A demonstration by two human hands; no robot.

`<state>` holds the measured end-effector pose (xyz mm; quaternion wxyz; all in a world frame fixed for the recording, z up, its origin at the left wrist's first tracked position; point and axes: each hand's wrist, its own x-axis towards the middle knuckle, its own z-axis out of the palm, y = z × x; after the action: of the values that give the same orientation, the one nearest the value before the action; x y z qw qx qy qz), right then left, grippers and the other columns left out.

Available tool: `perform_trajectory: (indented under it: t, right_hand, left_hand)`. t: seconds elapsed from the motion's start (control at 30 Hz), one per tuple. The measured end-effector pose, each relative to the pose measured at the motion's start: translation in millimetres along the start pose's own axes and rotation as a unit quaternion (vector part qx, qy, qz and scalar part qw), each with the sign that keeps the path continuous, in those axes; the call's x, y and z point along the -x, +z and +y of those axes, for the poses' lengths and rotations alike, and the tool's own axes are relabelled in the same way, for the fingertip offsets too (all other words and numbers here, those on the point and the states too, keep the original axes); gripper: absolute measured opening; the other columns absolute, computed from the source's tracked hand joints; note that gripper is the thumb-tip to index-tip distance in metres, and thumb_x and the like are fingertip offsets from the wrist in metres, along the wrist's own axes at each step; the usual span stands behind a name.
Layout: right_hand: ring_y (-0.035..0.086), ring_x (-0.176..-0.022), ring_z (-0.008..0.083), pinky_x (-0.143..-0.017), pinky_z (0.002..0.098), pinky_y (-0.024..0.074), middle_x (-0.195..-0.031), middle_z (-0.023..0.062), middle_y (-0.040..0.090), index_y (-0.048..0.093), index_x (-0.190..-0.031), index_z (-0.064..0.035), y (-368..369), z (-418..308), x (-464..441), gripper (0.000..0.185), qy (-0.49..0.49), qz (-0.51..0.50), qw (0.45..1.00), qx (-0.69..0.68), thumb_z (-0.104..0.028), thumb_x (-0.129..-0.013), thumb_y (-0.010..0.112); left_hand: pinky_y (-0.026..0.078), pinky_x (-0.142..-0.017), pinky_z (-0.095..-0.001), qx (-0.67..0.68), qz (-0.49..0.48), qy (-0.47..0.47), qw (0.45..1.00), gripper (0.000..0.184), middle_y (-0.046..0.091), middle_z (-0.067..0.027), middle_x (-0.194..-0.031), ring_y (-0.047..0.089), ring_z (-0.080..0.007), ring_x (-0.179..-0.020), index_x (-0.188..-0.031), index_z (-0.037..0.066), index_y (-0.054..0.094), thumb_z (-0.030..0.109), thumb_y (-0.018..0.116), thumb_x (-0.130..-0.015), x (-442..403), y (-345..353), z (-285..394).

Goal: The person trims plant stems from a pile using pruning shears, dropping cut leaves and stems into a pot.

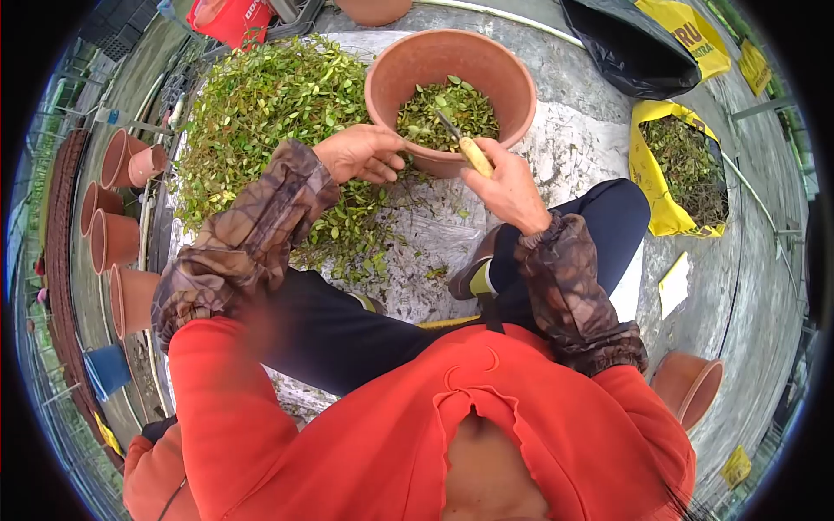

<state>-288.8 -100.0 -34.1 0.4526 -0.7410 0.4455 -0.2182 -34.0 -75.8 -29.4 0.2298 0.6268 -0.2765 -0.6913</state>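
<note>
1. The right hand [508,187] had its fingers closed around a wooden-handled knife [475,156], its blade over cut leaves [469,122] inside the brown pot [519,91].
2. The left hand [360,154] had loosely bent fingers by the pot's near-left rim; their grip could not be told.
3. A leafy heap [261,113] lay left of the pot.

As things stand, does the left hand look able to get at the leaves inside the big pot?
Probably yes: the left hand is by the rim of the open-topped big pot, though the tool in the right hand points in over the leaves.
</note>
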Motion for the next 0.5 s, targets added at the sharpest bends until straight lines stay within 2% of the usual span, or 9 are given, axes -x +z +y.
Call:
perform_trajectory:
  t: [0.03, 0.1, 0.3, 0.47, 0.5]
  right_hand:
    - [0.065, -0.081, 0.0351, -0.071, 0.0403, 0.0496, -0.087, 0.0240, 0.065, 0.057, -0.113, -0.0017, 0.2, 10.6, -4.9, 0.042, -0.029, 0.030, 0.999, 0.005, -0.021, -0.076, 0.061]
    - [0.065, -0.083, 0.0351, -0.073, 0.0404, 0.0497, -0.088, 0.0241, 0.065, 0.057, -0.113, -0.0019, -2.2, 21.1, -11.1, 0.043, -0.014, 0.035, 0.999, 0.014, -0.021, -0.076, 0.061]
    - [0.065, -0.084, 0.0362, -0.074, 0.0404, 0.0496, -0.089, 0.0245, 0.065, 0.057, -0.114, -0.0020, -3.6, 27.0, -16.2, 0.043, 0.010, 0.037, 0.999, 0.019, -0.022, -0.076, 0.060]
    - [0.064, -0.084, 0.0378, -0.073, 0.0425, 0.0487, -0.088, 0.0244, 0.064, 0.057, -0.112, -0.0019, -8.0, 21.0, -14.1, 0.040, 0.025, 0.052, 0.997, 0.048, -0.022, -0.077, 0.058]
    - [0.063, -0.083, 0.0336, -0.073, 0.0401, 0.0484, -0.089, 0.0222, 0.064, 0.057, -0.113, -0.0016, -10.5, 16.9, -11.9, 0.041, 0.033, 0.016, 0.998, 0.052, -0.022, -0.077, 0.059]
  left_hand:
    - [0.051, -0.068, -0.0311, -0.017, 0.000, 0.001, 1.000, 0.022, 0.063, -0.0017, -0.085, 0.063, -0.0158, -0.070, -0.105, 0.011, 0.056, 0.027, 0.060, -0.090, -3.7, -4.0, -4.8]
    - [0.051, -0.063, -0.0279, -0.030, 0.018, -0.004, 0.999, 0.015, 0.064, -0.0016, -0.082, 0.063, -0.0139, -0.067, -0.099, 0.011, 0.058, 0.022, 0.060, -0.089, -8.1, -5.4, -9.0]
    - [0.051, -0.056, -0.0245, -0.087, 0.017, 0.011, 0.996, 0.008, 0.064, -0.0015, -0.077, 0.063, -0.0131, -0.062, -0.090, 0.010, 0.058, 0.018, 0.059, -0.089, -15.8, -8.4, -13.5]
    - [0.052, -0.057, -0.0270, -0.070, 0.056, 0.002, 0.996, 0.007, 0.063, -0.0014, -0.077, 0.063, -0.0130, -0.062, -0.090, 0.010, 0.058, 0.017, 0.058, -0.089, -23.8, -10.5, -12.2]
    - [0.052, -0.058, -0.0273, -0.064, 0.067, 0.003, 0.996, 0.007, 0.063, -0.0013, -0.077, 0.063, -0.0129, -0.062, -0.090, 0.010, 0.058, 0.017, 0.058, -0.089, -25.0, -11.0, -12.3]
